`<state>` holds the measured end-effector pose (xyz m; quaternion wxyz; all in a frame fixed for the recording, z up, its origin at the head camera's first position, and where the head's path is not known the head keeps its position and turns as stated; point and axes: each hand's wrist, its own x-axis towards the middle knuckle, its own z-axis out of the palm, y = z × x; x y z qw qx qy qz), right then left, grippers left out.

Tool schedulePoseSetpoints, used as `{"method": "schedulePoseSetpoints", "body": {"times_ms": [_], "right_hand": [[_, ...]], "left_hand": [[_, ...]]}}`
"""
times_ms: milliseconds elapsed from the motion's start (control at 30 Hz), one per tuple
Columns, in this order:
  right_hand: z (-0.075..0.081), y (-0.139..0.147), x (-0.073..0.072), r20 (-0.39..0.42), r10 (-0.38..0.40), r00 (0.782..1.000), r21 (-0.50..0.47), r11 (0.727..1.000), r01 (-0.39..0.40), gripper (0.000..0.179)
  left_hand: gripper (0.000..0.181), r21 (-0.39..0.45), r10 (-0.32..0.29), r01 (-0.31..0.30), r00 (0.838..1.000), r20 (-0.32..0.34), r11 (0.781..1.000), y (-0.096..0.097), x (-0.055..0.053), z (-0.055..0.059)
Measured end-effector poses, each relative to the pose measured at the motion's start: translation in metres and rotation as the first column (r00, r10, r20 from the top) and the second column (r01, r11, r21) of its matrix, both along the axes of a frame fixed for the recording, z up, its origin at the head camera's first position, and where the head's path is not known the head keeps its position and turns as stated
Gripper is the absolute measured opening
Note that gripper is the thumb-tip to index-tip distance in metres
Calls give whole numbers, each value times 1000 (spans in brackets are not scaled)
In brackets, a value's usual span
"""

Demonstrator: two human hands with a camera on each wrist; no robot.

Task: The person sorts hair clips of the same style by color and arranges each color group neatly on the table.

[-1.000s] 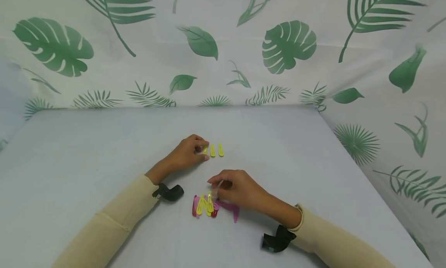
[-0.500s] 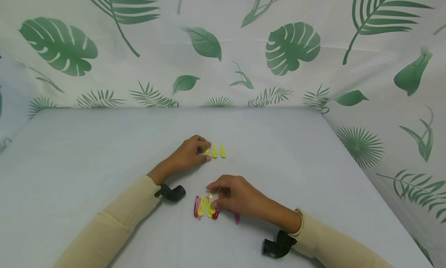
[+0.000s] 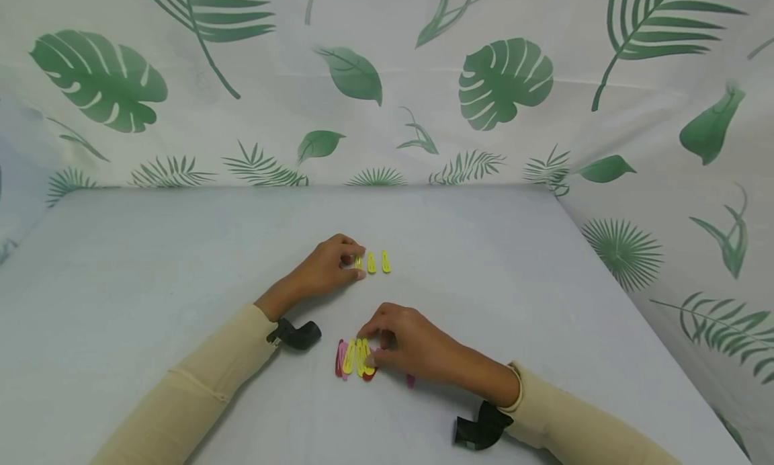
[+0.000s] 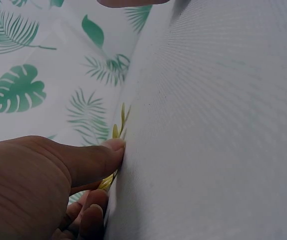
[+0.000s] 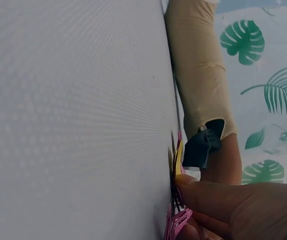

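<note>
One yellow clip (image 3: 359, 262) narrowly pinched in left grip (image 3: 326, 267), another clip (image 3: 366, 351) in right grip (image 3: 413, 338), likely light, stiff and slick, best taken by the ends.

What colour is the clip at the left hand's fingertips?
The clip is yellow, clearest in the head view.

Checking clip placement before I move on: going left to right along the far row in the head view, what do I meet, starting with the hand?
Left hand → partly covered yellow clip between its thumb and finger → middle yellow clip → rightmost yellow clip.
</note>
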<state>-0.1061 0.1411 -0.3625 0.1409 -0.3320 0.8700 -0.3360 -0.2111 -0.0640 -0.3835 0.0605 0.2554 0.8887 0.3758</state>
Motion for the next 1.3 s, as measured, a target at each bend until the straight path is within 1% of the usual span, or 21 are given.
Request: {"method": "schedulePoseSetpoints", "body": {"times_ms": [167,400,567,733,967,1100,1200,1300], "right_hand": [[-1,-1,-1,21,2,1000,-35,999,-1,23],[-3,-1,-2,40,-2,999,-101,995,6,22],[-3,-2,0,67,-24,997,-186,982,36,20],[-2,-2,0,84,-31,996,-243,969,50,19],[-4,0,-3,94,-25,995,-275,960,51,19],[-2,1,-4,98,0,995,-305,952,30,19],[0,3,-8,127,10,992,-326,945,32,20],[-2,6,-13,162,-12,987,-321,945,64,20]], "left_hand": [[47,15,-3,3,1000,-3,1000,-2,1,0],[45,27,-3,3,1000,-9,1000,-3,1,-1],[46,26,5,-5,1000,9,1000,-2,1,-1],[45,21,6,-6,1000,5,1000,-3,1,-1],[46,18,4,-4,1000,4,1000,-3,0,-3],[46,12,5,-5,1000,-3,1000,-2,-1,-4],[46,13,6,-6,1000,-7,1000,-2,-2,-4],[46,17,1,0,1000,-12,1000,-1,-2,-4]]}}
